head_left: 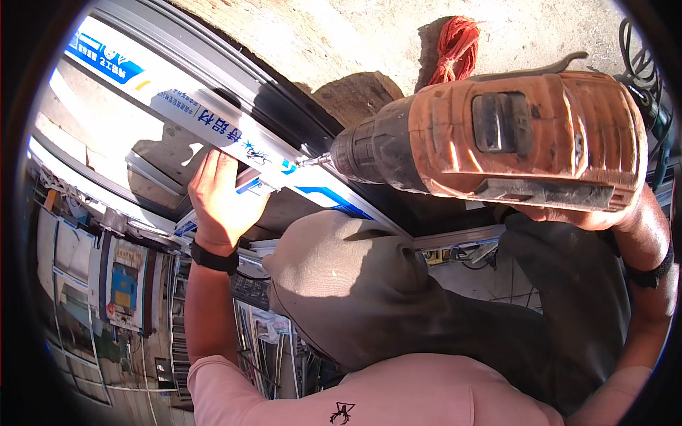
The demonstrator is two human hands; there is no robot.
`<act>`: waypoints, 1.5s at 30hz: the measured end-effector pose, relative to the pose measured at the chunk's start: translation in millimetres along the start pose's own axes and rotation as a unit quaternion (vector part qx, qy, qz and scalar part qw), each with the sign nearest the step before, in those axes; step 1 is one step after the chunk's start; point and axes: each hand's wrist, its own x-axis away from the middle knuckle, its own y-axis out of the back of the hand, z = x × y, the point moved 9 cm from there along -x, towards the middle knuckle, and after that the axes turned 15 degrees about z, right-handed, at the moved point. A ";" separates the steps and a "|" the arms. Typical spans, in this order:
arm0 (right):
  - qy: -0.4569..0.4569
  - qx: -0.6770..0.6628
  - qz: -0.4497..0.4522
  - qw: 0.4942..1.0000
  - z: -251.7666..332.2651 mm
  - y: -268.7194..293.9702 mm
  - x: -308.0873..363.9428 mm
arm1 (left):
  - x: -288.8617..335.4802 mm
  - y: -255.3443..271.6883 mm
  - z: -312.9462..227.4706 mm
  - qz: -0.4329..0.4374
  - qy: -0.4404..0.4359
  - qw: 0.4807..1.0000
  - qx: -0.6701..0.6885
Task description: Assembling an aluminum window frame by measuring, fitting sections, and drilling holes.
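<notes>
An orange and black cordless drill (497,138) lies across the right of the view. My right hand (579,216) grips it from below, its fingers mostly hidden behind the drill body. From the dark chuck a thin bit (315,162) points left and meets the metal frame bar (213,117), which is covered in white and blue printed film. My left hand (226,199) presses against the near side of that bar with fingers stretched out, next to a crosspiece joint. The thumb side is partly hidden by the bar.
A bundle of red cord (455,50) lies on the concrete floor (334,35) beyond the frame. Black cables (643,60) coil at the far right. My bent knee (341,263) is close under the bar. Racks with metal lengths (273,355) stand at the lower left.
</notes>
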 end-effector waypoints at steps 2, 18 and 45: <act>0.034 0.011 0.005 0.999 1.1 -4.9 -8.9 | 18.1 3.2 4.4 0.024 0.024 0.999 -0.006; -0.151 0.155 -0.015 0.976 47.7 3.7 17.3 | -6.0 -9.9 2.4 -0.040 0.001 0.999 -0.017; -0.089 -0.106 -0.065 0.988 24.1 -5.9 0.8 | -2.3 -11.8 4.1 -0.019 0.035 0.999 -0.024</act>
